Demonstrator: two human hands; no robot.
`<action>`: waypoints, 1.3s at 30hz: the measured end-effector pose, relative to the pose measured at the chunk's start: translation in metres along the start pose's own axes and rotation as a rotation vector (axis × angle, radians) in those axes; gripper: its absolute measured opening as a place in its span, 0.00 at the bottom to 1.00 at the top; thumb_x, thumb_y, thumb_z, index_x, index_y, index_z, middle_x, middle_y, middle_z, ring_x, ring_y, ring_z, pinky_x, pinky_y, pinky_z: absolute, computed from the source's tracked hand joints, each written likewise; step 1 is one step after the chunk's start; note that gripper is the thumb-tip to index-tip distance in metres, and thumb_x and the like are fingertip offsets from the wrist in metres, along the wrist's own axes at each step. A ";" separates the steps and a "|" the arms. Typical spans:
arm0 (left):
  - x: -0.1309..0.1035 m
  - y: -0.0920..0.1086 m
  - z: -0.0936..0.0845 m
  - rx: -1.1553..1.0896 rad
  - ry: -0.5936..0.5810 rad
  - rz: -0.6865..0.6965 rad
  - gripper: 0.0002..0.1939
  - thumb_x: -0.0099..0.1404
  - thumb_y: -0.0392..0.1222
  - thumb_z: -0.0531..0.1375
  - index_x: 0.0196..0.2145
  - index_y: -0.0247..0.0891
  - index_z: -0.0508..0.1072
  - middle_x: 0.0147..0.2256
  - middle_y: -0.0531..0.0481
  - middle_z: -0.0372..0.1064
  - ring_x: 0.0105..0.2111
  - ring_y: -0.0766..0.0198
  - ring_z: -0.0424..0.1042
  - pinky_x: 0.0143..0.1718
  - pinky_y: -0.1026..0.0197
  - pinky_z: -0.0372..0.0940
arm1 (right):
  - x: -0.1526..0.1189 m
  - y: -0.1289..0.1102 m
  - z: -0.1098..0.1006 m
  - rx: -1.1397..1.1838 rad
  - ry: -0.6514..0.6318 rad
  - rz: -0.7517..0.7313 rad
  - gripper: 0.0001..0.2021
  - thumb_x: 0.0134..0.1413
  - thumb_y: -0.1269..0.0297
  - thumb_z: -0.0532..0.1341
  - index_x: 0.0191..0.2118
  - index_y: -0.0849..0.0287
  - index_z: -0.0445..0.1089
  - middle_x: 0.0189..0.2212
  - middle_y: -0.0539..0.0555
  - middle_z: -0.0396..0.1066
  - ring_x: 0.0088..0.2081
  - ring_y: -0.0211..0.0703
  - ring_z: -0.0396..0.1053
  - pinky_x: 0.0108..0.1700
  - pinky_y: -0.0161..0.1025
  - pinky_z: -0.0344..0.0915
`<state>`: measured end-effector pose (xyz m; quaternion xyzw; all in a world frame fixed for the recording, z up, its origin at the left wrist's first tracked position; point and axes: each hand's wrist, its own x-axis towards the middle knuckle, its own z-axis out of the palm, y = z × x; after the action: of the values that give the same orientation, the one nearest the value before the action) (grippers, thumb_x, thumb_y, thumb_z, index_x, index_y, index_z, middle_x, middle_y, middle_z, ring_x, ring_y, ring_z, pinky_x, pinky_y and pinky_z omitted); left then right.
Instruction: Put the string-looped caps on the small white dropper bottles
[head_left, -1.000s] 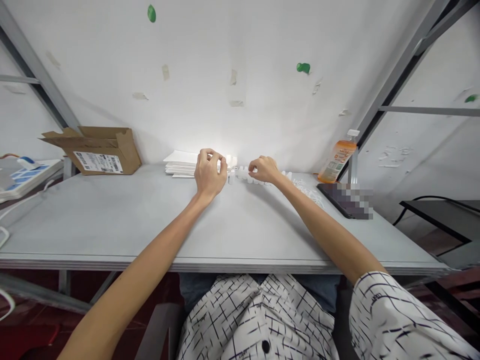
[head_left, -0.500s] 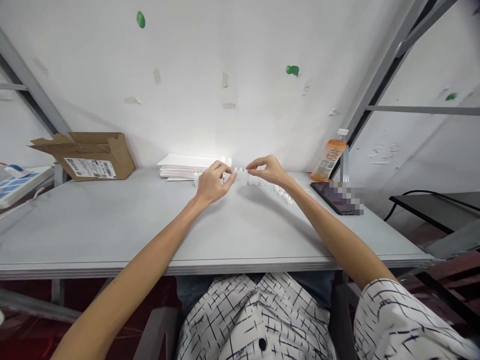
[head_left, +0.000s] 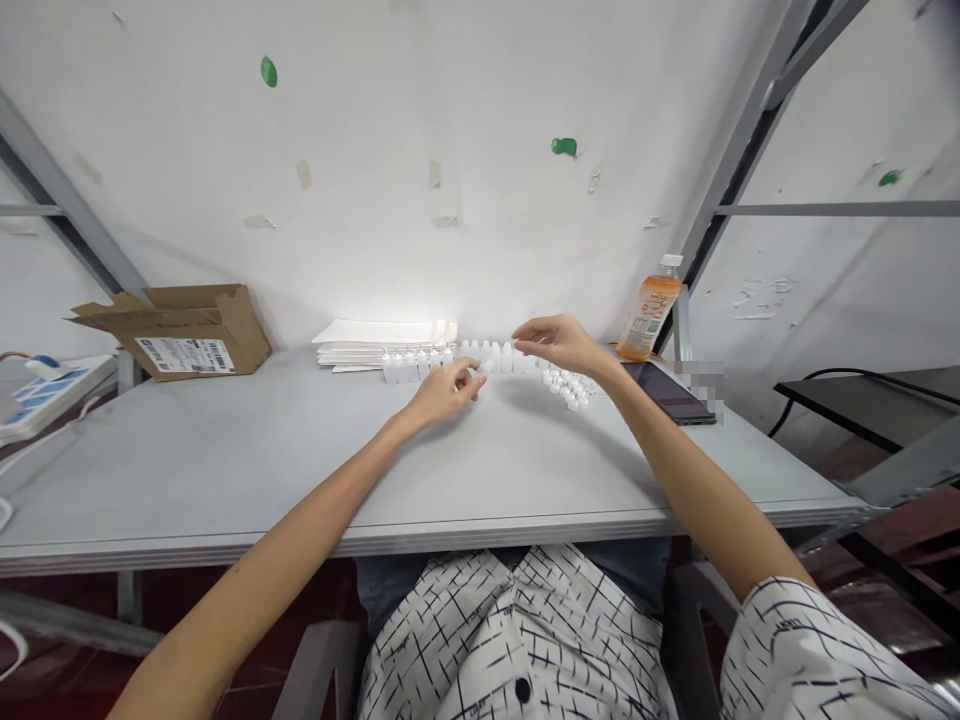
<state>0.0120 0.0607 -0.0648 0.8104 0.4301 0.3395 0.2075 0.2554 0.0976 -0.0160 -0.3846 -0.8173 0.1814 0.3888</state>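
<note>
- Small white bottles (head_left: 507, 355): standing in a row on the grey table (head_left: 225, 460), right of the paper stack (head_left: 367, 333), which is the reference for all positions here.
- Second bottle group (head_left: 401, 369): directly in front of the stack, narrow tops up.
- Left hand (head_left: 447, 391): front-right of the stack, at the near side of the bottles, thumb and fingers curled. Can't tell if it's pinching a bottle.
- Right hand (head_left: 561, 342): further right of the stack, over the row's right part, palm down, fingers drawn together. Can't tell if anything is between the tips.
- Small white pieces (head_left: 574, 388): loose cluster, right of the stack and nearer the person, below the right hand. Too small to identify.
- Phone (head_left: 670, 392): far right of the stack, flat.
- Orange drink bottle (head_left: 651, 310): far right of the stack, tilted, white cap on.
- Cardboard box (head_left: 180, 335): left of the stack, flaps open.
</note>
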 end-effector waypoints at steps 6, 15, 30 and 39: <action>0.000 -0.003 0.000 0.057 -0.020 -0.024 0.14 0.64 0.52 0.56 0.40 0.40 0.68 0.34 0.49 0.76 0.26 0.63 0.71 0.31 0.60 0.64 | -0.014 0.055 -0.052 -0.609 0.046 0.304 0.08 0.53 0.67 0.63 0.34 0.59 0.80 0.33 0.55 0.80 0.37 0.48 0.76 0.38 0.39 0.66; 0.000 0.000 -0.005 0.096 -0.031 -0.056 0.14 0.60 0.50 0.59 0.41 0.40 0.66 0.40 0.50 0.76 0.24 0.65 0.72 0.31 0.61 0.64 | -0.027 0.102 -0.048 -0.784 -0.064 0.668 0.12 0.53 0.67 0.63 0.43 0.54 0.80 0.43 0.56 0.79 0.47 0.51 0.75 0.46 0.40 0.67; -0.001 0.001 -0.005 0.113 -0.044 -0.046 0.13 0.60 0.49 0.58 0.40 0.40 0.66 0.41 0.49 0.75 0.24 0.66 0.72 0.33 0.60 0.65 | -0.028 0.114 -0.047 -0.809 0.156 0.673 0.11 0.53 0.67 0.62 0.41 0.57 0.79 0.41 0.59 0.78 0.46 0.54 0.74 0.46 0.44 0.67; -0.002 0.003 -0.005 0.133 -0.043 -0.031 0.12 0.61 0.49 0.57 0.39 0.41 0.67 0.40 0.51 0.75 0.25 0.65 0.72 0.34 0.59 0.64 | -0.013 0.067 -0.052 0.076 0.364 0.421 0.05 0.50 0.70 0.62 0.34 0.64 0.74 0.33 0.60 0.77 0.32 0.42 0.75 0.27 0.33 0.68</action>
<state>0.0093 0.0582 -0.0606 0.8228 0.4596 0.2893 0.1675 0.3340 0.1302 -0.0301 -0.5575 -0.6288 0.2165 0.4970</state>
